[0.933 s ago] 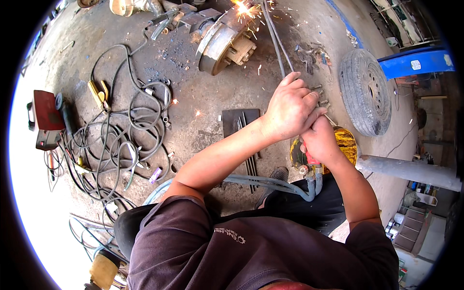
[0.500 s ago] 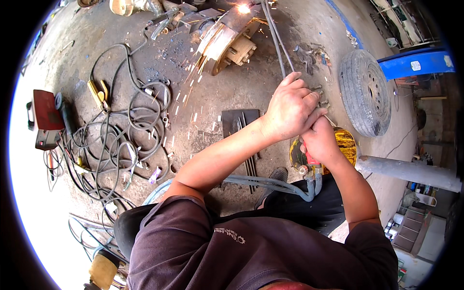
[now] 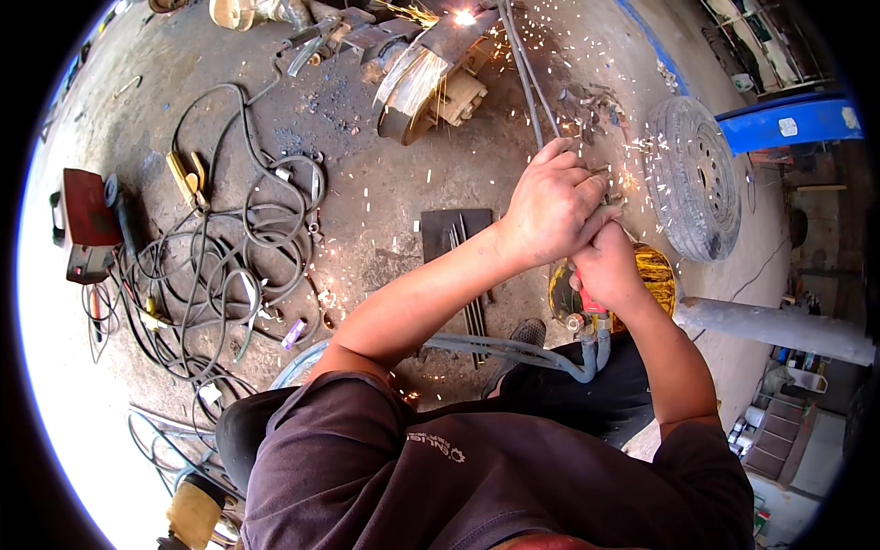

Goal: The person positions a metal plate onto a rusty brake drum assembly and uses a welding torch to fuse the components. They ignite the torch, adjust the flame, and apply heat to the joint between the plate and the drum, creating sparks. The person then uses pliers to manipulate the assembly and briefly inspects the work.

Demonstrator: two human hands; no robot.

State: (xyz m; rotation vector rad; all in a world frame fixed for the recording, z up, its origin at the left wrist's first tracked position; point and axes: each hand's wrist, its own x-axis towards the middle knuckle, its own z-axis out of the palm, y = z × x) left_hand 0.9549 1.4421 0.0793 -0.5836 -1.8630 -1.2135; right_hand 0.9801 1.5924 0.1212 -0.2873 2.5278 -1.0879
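Note:
My left hand [image 3: 555, 203] is closed around the metal tubes of a cutting torch [image 3: 526, 78]. Just behind and to the right, my right hand [image 3: 609, 268] grips the torch's red handle, pressed against the left hand. Two blue-grey hoses [image 3: 504, 346] run from fittings at the handle's rear. Beyond my hands, the tubes reach up to a bright glowing spot at the top, on a metal plate [image 3: 449, 38] attached to a round, heavy metal hub [image 3: 412, 92]. Sparks fly off that spot; the torch tip is hidden in the glare.
A tyre on a wheel [image 3: 693, 179] stands at right, near a blue beam [image 3: 788, 124]. Tangled black cables [image 3: 220, 257] cover the left floor beside a red machine [image 3: 87, 220]. Thin rods [image 3: 466, 312] lie by a dark plate [image 3: 435, 236]. A yellow-black object [image 3: 654, 280] sits beneath my right wrist.
The sparks now scatter widely to the right, around the tyre, and across the floor, rather than mainly down to the left. My hands and the torch stay nearly in place.

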